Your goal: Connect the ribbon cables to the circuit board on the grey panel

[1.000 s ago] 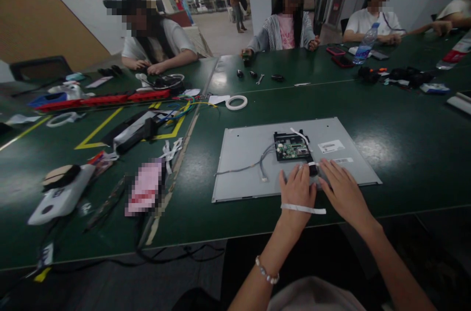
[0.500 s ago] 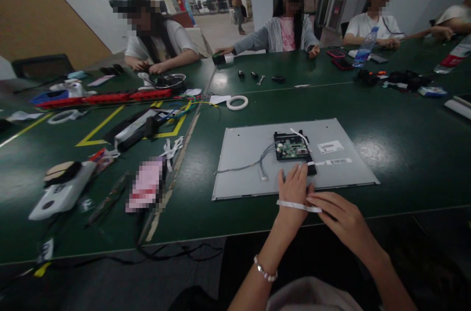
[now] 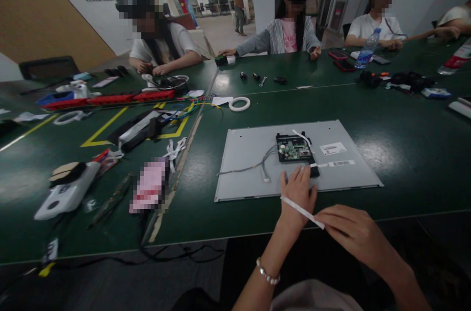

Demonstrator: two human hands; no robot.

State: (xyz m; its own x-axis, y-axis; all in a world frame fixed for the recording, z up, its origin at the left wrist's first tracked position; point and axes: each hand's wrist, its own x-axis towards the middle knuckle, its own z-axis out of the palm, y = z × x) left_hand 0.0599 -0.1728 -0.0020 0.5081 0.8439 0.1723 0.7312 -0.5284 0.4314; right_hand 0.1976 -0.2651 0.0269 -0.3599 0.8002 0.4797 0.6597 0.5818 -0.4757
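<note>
A grey metal panel (image 3: 250,154) lies flat on the green table with a small circuit board (image 3: 294,150) and grey wires (image 3: 257,166) on it. My left hand (image 3: 297,193) rests flat on the panel's near edge, fingers stretched toward the board. A white tape strip (image 3: 302,211) lies across the back of that hand. My right hand (image 3: 353,232) is near the table's front edge, its fingers pinched on the strip's right end.
A white tape roll (image 3: 239,103) lies beyond the panel. Left of it are cables, a red strip (image 3: 106,99), a black-and-white device (image 3: 66,193) and yellow floor-tape lines. Three people sit across the table with tools, phones and a water bottle (image 3: 367,49).
My right hand drew back from the panel toward me, taking hold of the tape strip's end; the strip now tilts down to the right. My left hand stayed in place.
</note>
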